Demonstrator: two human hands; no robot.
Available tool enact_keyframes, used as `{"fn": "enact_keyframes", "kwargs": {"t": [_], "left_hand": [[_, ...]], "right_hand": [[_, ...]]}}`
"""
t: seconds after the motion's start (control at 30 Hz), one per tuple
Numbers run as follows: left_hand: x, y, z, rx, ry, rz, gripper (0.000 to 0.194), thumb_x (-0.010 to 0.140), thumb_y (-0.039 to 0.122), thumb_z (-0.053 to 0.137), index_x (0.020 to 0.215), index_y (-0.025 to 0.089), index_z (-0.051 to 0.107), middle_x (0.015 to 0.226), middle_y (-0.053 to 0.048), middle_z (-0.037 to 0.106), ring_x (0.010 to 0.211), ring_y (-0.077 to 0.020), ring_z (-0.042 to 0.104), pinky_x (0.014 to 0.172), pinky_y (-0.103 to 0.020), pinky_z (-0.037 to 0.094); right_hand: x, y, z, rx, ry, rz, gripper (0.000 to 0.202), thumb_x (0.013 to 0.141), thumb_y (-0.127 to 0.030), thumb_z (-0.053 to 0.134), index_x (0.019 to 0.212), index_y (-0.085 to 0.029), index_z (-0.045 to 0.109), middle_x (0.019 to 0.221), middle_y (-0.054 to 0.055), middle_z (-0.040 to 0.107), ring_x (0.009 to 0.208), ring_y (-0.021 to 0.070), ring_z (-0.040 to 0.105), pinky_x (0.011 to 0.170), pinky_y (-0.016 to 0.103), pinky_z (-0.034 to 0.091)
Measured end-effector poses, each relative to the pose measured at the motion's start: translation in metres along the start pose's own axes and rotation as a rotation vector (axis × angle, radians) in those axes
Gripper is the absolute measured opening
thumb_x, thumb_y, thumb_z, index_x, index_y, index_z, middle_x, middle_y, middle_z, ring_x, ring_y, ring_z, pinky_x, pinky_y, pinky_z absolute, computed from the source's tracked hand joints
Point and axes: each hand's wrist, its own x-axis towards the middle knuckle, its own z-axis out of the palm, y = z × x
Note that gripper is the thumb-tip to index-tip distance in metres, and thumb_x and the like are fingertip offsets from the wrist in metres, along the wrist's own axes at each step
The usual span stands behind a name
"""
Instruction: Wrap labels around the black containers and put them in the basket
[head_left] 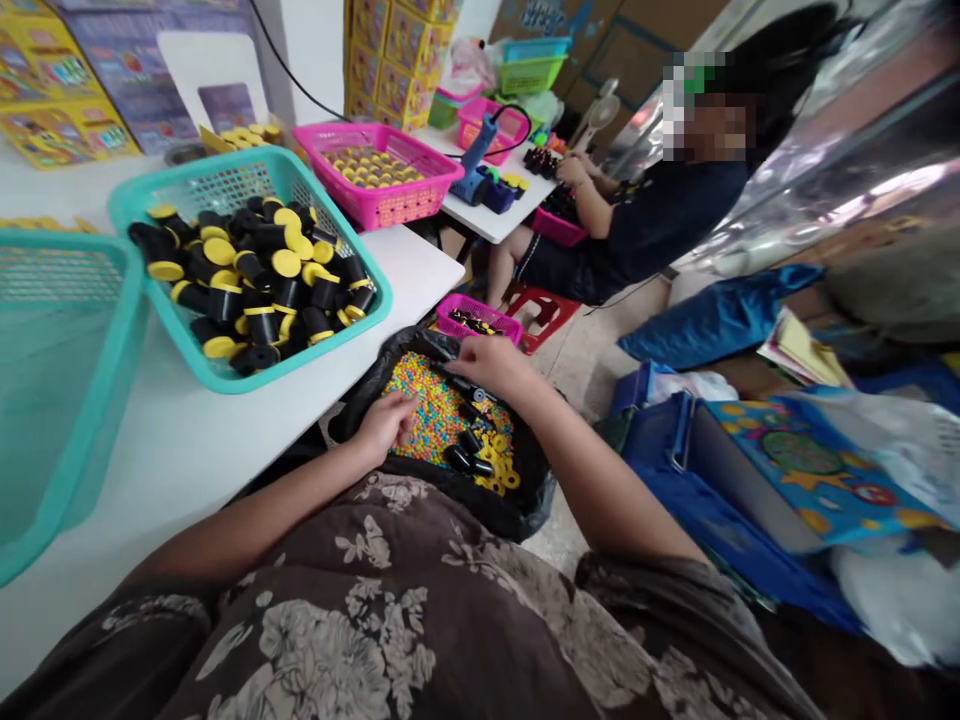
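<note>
On my lap lies a black plastic-lined container (pixel 536 500) filled with small colourful beads (pixel 427 405). Black cylindrical pieces (pixel 469 450) and yellow ring-shaped pieces (pixel 501 470) rest on the beads toward its right side. My left hand (pixel 388 425) is low over the beads at the left, its fingers curled together; whatever they hold is hidden. At the far right edge of the container, my right hand (pixel 491 365) is closed with its fingers bent down. Something dark shows under those fingers, but I cannot make out what it is.
A teal basket (pixel 300 375) of black cylinders with yellow caps stands on the white table (pixel 180 470), beside another teal basket (pixel 67 400). Behind is a pink basket (pixel 390 205). A co-worker (pixel 660 220) sits across. Blue crates (pixel 720 480) stand at right.
</note>
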Motion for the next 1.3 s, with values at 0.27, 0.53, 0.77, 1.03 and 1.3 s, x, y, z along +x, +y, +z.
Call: {"fn": "enact_keyframes", "kwargs": {"t": [0.27,0.53,0.77,1.03,1.3], "left_hand": [[0.002,-0.001,0.000,-0.034,0.000,0.010,0.038,0.072,0.050,0.070,0.072,0.020,0.048,0.050,0.007,0.051,0.032,-0.0056,0.042,0.031,-0.018,0.019],[-0.002,0.002,0.003,-0.043,0.029,0.055,0.036,0.074,0.048,0.070,0.072,0.020,0.048,0.050,0.007,0.050,0.031,-0.0051,0.041,0.031,-0.019,0.019],[-0.003,0.002,0.003,-0.024,0.026,0.082,0.038,0.074,0.051,0.070,0.071,0.019,0.048,0.051,0.008,0.049,0.032,-0.0047,0.040,0.032,-0.019,0.020],[-0.003,0.000,0.003,0.008,0.018,0.111,0.029,0.077,0.045,0.064,0.074,0.020,0.051,0.052,0.007,0.048,0.034,-0.0061,0.039,0.036,-0.020,0.021],[-0.005,-0.002,0.002,0.439,0.029,0.496,0.027,0.063,0.017,0.075,0.087,0.019,0.064,0.076,0.002,0.055,0.064,-0.0119,0.052,0.061,-0.025,0.042]], "right_hand": [[-0.055,0.035,0.081,-0.205,-0.195,0.280,0.036,0.084,-0.029,0.064,0.115,-0.011,0.063,0.111,0.019,0.070,0.098,0.0292,0.068,0.075,0.032,0.048],[-0.042,0.009,0.092,0.165,-0.068,0.198,0.033,0.089,-0.032,0.056,0.120,-0.025,0.061,0.090,0.002,0.073,0.083,0.0194,0.068,0.073,0.026,0.044],[-0.026,-0.016,0.106,0.074,0.016,0.305,0.028,0.088,-0.037,0.060,0.107,-0.017,0.056,0.096,0.010,0.072,0.088,0.0241,0.068,0.070,0.028,0.043],[-0.031,-0.015,0.114,0.356,-0.083,0.396,0.020,0.080,-0.034,0.069,0.080,-0.018,0.058,0.082,0.007,0.070,0.077,0.0193,0.066,0.064,0.025,0.041],[-0.030,-0.006,0.100,1.004,-0.251,0.563,0.038,0.081,-0.054,0.063,0.069,-0.021,0.048,0.038,-0.008,0.043,0.031,0.0100,0.041,0.034,0.021,0.028]]}}
